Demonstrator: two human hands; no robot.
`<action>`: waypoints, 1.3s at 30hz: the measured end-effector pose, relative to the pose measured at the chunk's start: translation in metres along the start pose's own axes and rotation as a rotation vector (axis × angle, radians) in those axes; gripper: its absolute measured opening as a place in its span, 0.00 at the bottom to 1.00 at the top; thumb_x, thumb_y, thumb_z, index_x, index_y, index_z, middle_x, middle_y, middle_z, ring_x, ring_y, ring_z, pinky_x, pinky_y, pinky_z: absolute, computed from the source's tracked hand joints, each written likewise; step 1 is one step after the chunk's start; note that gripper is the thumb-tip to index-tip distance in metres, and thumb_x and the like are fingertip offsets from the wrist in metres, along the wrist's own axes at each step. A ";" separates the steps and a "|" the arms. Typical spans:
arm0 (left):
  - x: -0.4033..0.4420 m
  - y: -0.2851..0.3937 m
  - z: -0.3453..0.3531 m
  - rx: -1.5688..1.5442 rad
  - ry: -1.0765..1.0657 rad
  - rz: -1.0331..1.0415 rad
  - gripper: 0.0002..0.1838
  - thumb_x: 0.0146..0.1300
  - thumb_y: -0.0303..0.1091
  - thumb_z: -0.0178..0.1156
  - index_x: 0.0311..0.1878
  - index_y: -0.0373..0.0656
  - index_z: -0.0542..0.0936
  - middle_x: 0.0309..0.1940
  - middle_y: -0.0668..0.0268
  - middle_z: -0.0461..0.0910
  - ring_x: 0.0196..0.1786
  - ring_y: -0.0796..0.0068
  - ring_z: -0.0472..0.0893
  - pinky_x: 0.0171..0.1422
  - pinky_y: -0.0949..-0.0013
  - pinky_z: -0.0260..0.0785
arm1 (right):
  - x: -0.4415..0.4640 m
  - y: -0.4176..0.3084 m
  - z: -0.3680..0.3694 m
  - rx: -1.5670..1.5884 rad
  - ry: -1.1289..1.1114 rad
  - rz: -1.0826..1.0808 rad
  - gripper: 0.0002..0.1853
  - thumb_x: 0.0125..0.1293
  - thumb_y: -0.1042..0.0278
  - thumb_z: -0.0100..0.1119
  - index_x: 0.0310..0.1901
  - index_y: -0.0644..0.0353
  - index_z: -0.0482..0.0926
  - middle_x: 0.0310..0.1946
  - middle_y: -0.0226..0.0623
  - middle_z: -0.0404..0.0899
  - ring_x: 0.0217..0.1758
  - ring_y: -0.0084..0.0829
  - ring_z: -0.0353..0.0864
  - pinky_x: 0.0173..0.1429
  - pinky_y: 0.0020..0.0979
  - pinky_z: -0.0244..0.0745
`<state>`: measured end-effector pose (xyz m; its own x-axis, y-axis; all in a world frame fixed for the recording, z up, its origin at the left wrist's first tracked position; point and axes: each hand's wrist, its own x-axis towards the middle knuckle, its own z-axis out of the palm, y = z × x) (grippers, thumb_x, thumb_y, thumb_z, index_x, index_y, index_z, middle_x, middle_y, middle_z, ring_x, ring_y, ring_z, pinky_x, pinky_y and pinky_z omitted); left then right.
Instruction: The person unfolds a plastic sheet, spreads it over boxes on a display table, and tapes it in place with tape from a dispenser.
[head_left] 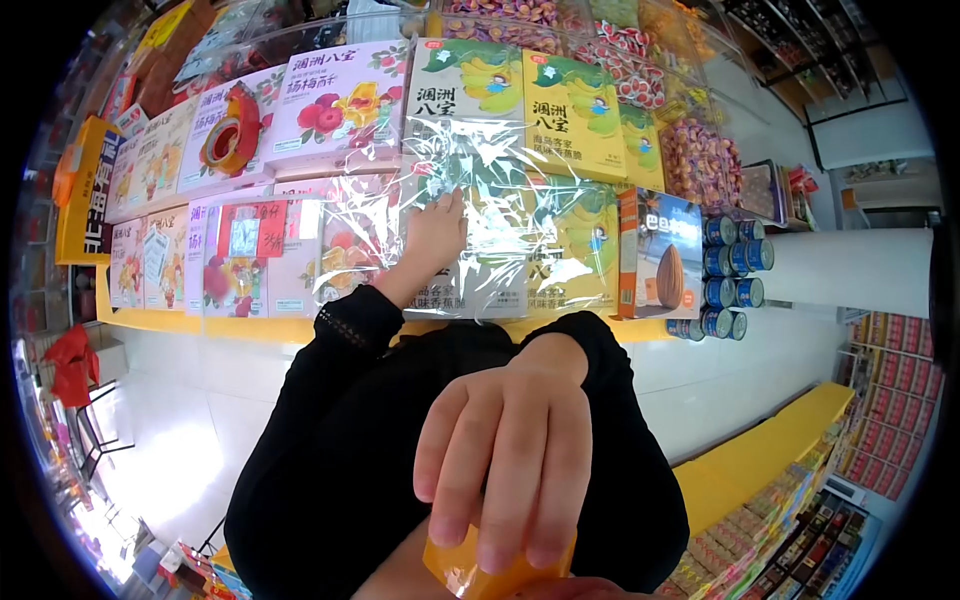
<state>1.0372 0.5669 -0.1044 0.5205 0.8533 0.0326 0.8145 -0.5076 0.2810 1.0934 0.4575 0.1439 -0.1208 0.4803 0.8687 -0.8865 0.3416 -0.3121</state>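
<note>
My left hand [436, 236] reaches forward with fingers stretched out, resting on crinkled clear plastic film [375, 225]. The film lies over pale green and yellow snack boxes [572, 100] with banana pictures. Close to the camera, at chin height, my right hand [512, 455] is closed with fingers bent down over a shiny orange thing [470, 568]. Its lower part is cut off, so its kind cannot be made out. A tape dispenser with a red-orange frame [238, 135] sits on the purple boxes [340, 100] at the left.
An orange-blue almond box [660, 255] stands at the right end of the display, beside several stacked blue cans [735, 255]. Bins of wrapped sweets [700, 165] line the back right. Below runs the yellow table edge [250, 328]. A yellow-topped shelf [765, 455] stands lower right.
</note>
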 end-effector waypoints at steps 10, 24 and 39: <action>-0.002 0.003 -0.001 0.074 -0.058 -0.033 0.27 0.58 0.42 0.45 0.59 0.36 0.61 0.44 0.61 0.70 0.44 0.67 0.72 0.43 0.59 0.63 | -0.013 0.000 -0.005 0.343 -0.087 0.160 0.03 0.59 0.74 0.50 0.34 0.58 0.74 0.35 0.37 0.75 0.37 0.32 0.76 0.44 0.31 0.75; -0.006 0.006 0.003 0.159 0.035 -0.002 0.28 0.57 0.40 0.47 0.60 0.38 0.59 0.41 0.63 0.71 0.41 0.69 0.72 0.42 0.64 0.63 | -0.042 -0.030 -0.100 -0.347 0.476 0.746 0.07 0.55 0.72 0.58 0.31 0.62 0.70 0.29 0.38 0.72 0.34 0.25 0.74 0.35 0.22 0.69; -0.026 0.010 0.009 -0.086 0.232 0.016 0.22 0.53 0.37 0.51 0.48 0.32 0.69 0.45 0.57 0.69 0.50 0.63 0.67 0.54 0.65 0.60 | -0.128 0.048 -0.267 -1.001 0.229 1.388 0.08 0.54 0.69 0.59 0.30 0.62 0.72 0.24 0.26 0.71 0.28 0.17 0.69 0.34 0.20 0.65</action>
<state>1.0343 0.5389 -0.1114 0.4528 0.8547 0.2539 0.7763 -0.5180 0.3593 1.1852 0.6281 -0.0853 -0.3542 0.8938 -0.2749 0.4268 -0.1071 -0.8980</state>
